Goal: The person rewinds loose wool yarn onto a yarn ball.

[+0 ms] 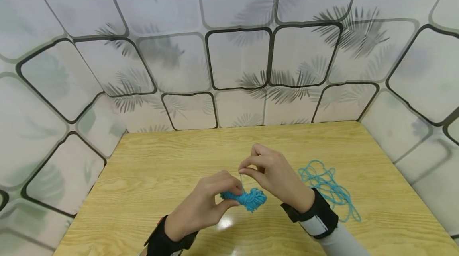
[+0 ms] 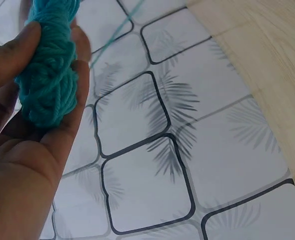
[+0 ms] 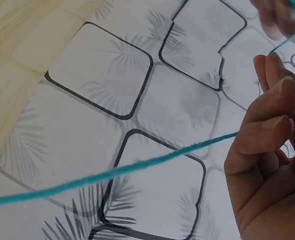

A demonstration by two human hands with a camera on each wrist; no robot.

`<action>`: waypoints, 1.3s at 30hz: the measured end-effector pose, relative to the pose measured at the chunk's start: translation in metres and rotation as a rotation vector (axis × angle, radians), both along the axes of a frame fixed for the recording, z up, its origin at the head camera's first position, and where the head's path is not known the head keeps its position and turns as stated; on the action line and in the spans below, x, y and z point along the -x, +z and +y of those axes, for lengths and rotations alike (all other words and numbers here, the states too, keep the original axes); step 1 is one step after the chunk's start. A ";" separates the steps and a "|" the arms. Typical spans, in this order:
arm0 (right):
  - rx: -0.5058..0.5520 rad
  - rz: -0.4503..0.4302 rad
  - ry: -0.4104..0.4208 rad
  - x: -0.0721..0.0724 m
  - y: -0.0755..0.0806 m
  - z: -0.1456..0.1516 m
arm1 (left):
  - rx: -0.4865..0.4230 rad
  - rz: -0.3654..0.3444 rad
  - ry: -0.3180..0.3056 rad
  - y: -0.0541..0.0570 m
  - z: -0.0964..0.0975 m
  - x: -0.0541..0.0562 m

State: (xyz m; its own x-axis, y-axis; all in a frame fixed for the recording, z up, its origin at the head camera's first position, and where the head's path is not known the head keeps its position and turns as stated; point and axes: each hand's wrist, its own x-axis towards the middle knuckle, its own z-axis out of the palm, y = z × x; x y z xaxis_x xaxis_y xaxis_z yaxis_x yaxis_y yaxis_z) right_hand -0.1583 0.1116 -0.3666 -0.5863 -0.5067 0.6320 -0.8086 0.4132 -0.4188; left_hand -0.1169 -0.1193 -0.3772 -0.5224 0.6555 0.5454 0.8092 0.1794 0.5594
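A bundle of blue yarn [image 1: 252, 199] is gripped by my left hand [image 1: 209, 198], fingers on top and thumb below. The left wrist view shows the bundle [image 2: 50, 75] as a thick, narrow hank of many wound strands between thumb and fingers. Up and to the right of it, my right hand [image 1: 274, 172] pinches a single yarn strand [image 1: 242, 182] between thumb and forefinger. That strand runs taut from the bundle to the pinch. In the right wrist view, the strand [image 3: 137, 166] continues out from the curled fingers of the right hand [image 3: 267, 150].
A loose tangle of blue yarn [image 1: 328, 184] lies on the wooden table [image 1: 172, 156], partly behind the right forearm. Patterned white walls [image 1: 238, 59] with dark outlines and leaf prints enclose the table at the back and sides. Both wrists wear black bands [image 1: 315, 216].
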 end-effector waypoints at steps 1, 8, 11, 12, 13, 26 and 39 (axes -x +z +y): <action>0.004 -0.015 0.006 0.000 -0.001 0.000 | -0.023 0.004 -0.004 0.001 0.000 0.000; 0.005 -0.084 0.040 0.003 -0.008 -0.003 | -0.166 0.080 0.069 0.007 0.000 0.003; 0.032 -0.114 0.076 0.002 -0.012 -0.004 | -0.228 0.091 0.116 0.007 -0.002 0.006; 0.044 -0.120 0.091 0.002 -0.013 -0.005 | -0.248 0.088 0.131 0.008 -0.002 0.008; 0.052 -0.127 0.101 0.001 -0.015 -0.006 | -0.267 0.080 0.144 0.008 -0.003 0.009; 0.009 -0.070 0.083 -0.012 -0.013 -0.011 | -0.243 0.235 0.367 0.002 -0.014 0.023; -0.017 0.109 0.091 -0.030 0.000 -0.012 | -0.131 0.361 0.533 -0.003 -0.021 0.036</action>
